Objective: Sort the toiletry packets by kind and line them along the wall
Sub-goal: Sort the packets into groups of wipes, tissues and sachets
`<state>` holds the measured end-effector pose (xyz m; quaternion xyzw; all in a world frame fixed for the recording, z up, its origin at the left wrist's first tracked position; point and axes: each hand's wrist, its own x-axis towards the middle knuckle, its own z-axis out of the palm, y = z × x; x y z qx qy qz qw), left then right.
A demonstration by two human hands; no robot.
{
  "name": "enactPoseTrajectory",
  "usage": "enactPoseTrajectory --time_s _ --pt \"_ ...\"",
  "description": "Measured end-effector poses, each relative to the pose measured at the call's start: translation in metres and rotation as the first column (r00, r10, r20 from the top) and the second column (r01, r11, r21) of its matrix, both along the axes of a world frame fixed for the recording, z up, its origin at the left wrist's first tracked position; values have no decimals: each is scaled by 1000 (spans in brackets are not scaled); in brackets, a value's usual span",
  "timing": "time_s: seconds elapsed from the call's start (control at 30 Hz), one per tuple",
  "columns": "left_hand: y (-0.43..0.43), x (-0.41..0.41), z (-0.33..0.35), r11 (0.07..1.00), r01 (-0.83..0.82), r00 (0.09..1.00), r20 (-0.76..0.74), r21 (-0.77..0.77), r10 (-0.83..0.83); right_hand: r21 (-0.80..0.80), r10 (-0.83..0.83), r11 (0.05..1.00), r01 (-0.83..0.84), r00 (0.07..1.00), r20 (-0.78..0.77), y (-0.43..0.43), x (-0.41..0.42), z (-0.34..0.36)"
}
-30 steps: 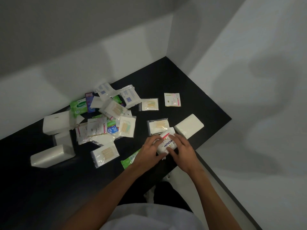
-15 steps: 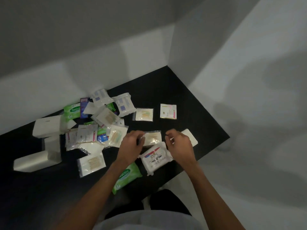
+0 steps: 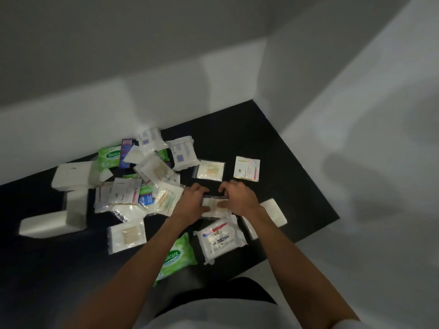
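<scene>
Toiletry packets lie scattered on a black table [image 3: 273, 143]. My left hand [image 3: 192, 203] and my right hand [image 3: 238, 199] both pinch a clear cotton-swab packet [image 3: 215, 206] at the table's middle right, one at each end. Just below it lies a white Dove soap pack [image 3: 219, 238], free of both hands. A green Sanicare wipes pack [image 3: 177, 256] shows partly under my left forearm. A second swab packet [image 3: 209, 170] and a Dove sachet [image 3: 247, 168] lie beyond my hands. A heap of mixed packets [image 3: 142, 181] fills the left middle.
White tissue packs [image 3: 73, 175] [image 3: 52, 224] lie at the left, another white pack [image 3: 273, 212] under my right wrist. White walls [image 3: 166, 91] meet at the far corner. The table's near right edge [image 3: 297, 243] runs close to the Dove pack.
Both hands have let go of the Dove soap pack, which now lies near the front edge, and moved forward onto the swab packet. The camera has tilted and come closer.
</scene>
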<state>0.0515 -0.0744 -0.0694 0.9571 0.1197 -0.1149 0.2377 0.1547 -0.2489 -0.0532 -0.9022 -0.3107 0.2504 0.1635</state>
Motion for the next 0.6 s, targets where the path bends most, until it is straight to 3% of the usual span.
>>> enactPoseTrajectory --time_s 0.3,0.47,0.6 --pt "9 46 17 999 -30 976 214 20 25 30 -105 994 105 994 5 0 1 -9" --pt "23 96 31 992 76 990 114 97 -87 25 -78 997 76 994 73 -4 2 -13" --pt "30 117 25 981 188 982 -48 56 -185 22 -147 989 145 984 101 -4 3 -13"
